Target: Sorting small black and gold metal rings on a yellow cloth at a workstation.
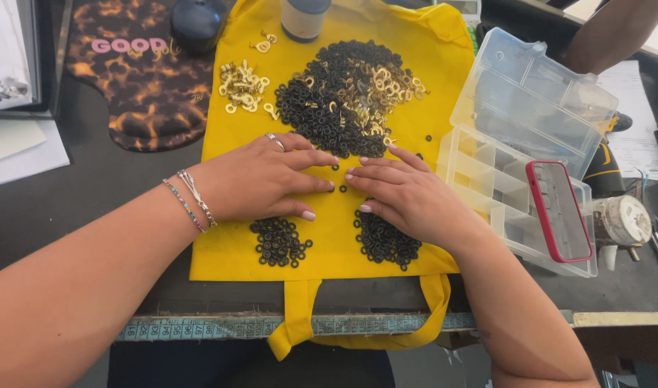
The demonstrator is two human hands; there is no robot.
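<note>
both hands lie flat with fingers spread, holding nothing, on the yellow bag [228, 251], the left hand [261, 179] and right hand [408, 197] fingertips meeting over a few loose black rings [343, 188], the mixed pile [336, 97] just beyond.

To my far side a clear plastic compartment box [531, 115] stands open, lid tipped back, and a phone in a red case [559, 210] lies across its near compartments. A leopard-print wrist-rest pad [138, 79] sits up left with a dark mouse [197, 21] on it. A grey-capped bottle [304, 18] stands at the top. A measuring tape [221, 328] runs along my table edge.
</note>
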